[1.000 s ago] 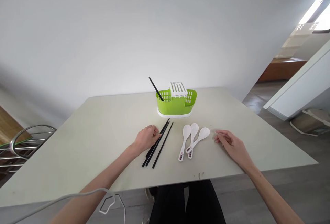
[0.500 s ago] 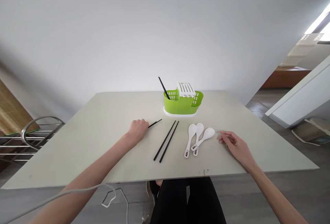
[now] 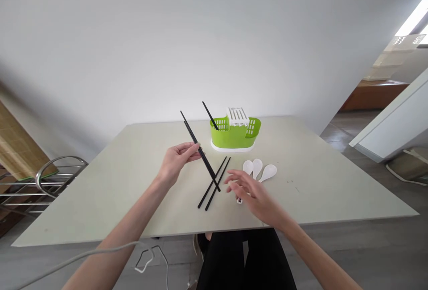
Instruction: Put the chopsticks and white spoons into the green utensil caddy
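Observation:
Between the thumb and fingers of my left hand (image 3: 179,158) is a pair of black chopsticks (image 3: 206,161), tilted and raised above the table. Another pair of black chopsticks (image 3: 213,186) lies on the table beneath their lower ends. My right hand (image 3: 252,192) hovers just right of the held pair, fingers apart and holding nothing. It covers the handles of three white spoons (image 3: 268,172), whose bowls show beyond it. Behind them stands a green cutlery basket (image 3: 230,139) with a white slatted top (image 3: 237,116). A black chopstick or pair (image 3: 210,115) leans in its left compartment.
The pale table (image 3: 110,192) has its back edge along a grey-white wall (image 3: 214,49). To the left is a metal rack (image 3: 50,178). A grey cable (image 3: 90,252) passes across the lower left, in front of my left forearm.
My left hand has lifted the chopsticks from the table and turned them, moving slightly up. My right hand has come left from beside the spoons to over their handles.

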### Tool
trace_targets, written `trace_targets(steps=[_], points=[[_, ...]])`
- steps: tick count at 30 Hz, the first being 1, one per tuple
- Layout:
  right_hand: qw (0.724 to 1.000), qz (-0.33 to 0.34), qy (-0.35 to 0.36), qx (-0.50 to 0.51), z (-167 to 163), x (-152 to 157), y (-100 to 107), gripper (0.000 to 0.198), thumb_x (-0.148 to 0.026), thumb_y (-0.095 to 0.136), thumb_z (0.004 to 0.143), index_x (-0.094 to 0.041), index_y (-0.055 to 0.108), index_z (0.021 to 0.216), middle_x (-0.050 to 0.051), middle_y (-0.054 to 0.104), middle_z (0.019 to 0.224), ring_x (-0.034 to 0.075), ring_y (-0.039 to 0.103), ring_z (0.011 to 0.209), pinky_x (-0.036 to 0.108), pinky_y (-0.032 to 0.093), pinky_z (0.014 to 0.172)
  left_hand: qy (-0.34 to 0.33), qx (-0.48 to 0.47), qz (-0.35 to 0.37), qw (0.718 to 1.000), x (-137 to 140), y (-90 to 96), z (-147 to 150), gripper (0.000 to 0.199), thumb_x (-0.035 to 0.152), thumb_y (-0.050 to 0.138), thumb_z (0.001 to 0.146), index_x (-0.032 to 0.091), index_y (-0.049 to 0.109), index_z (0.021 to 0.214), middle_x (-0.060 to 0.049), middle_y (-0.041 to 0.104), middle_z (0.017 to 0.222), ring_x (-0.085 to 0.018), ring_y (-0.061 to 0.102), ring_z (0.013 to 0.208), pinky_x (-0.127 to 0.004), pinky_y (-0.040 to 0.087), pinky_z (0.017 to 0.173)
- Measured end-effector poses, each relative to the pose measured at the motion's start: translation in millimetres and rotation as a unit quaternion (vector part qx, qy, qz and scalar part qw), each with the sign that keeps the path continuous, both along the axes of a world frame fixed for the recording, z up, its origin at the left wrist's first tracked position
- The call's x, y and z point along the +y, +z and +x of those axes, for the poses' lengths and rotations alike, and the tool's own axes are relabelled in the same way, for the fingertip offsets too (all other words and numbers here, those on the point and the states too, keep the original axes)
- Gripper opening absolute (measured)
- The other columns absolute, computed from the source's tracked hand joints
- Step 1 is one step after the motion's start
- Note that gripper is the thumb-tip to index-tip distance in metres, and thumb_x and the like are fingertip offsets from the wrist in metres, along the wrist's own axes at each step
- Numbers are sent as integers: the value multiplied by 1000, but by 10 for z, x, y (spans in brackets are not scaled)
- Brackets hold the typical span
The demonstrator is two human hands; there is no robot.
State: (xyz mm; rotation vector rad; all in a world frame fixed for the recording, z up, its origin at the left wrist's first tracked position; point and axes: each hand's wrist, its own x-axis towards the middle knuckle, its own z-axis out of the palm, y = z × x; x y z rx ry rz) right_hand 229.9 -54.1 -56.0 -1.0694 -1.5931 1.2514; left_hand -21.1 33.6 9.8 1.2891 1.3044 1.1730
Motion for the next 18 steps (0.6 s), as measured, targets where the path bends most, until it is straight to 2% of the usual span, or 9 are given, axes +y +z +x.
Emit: trace_targets(steps=[2,4,7,9,14,18], points=[[998,-40,25,45,-200,36,9,54,-63,52,103,-24,57,141,11,73,115,22,74,94,33,58,70,9,-44,-11,999,-34,-123,102,41,54,85,77,17,78,95,-11,81,113,-28,77,109,-41,60,108],[992,-73,50,88,-306,58,-40,59,-66,49,103,-21,58,139,6,73,95,17,71,72,29,51,56,23,-68,-16,997,-80,-206,139,38,52,84,80,17,78,94,-11,79,120,-28,75,115,-41,58,111],[986,-85,66,130,-348,47,-144,59,-67,49,103,-17,63,131,1,68,77,13,62,54,27,45,48,26,-90,-26,995,-148,-272,118,36,50,84,81,17,79,93,-11,78,123,-28,74,119,-41,56,115],[983,-84,63,148,-343,29,-198,57,-66,52,102,-17,65,128,3,71,78,15,67,56,28,48,50,23,-104,-40,994,-185,-302,100,36,49,85,80,17,79,94,-11,78,124,-28,73,121,-41,55,116],[978,-95,36,183,-337,36,-254,57,-63,60,100,-19,63,135,8,79,88,21,77,73,33,58,63,8,-102,-56,993,-248,-387,171,37,49,85,81,17,79,96,-11,79,121,-28,73,120,-41,54,116],[977,-91,24,190,-316,83,-282,52,-64,60,99,-19,70,122,9,80,90,21,78,74,34,59,64,-14,-105,-64,992,-280,-446,269,38,52,86,78,18,78,91,-10,80,115,-26,75,115,-41,55,115]])
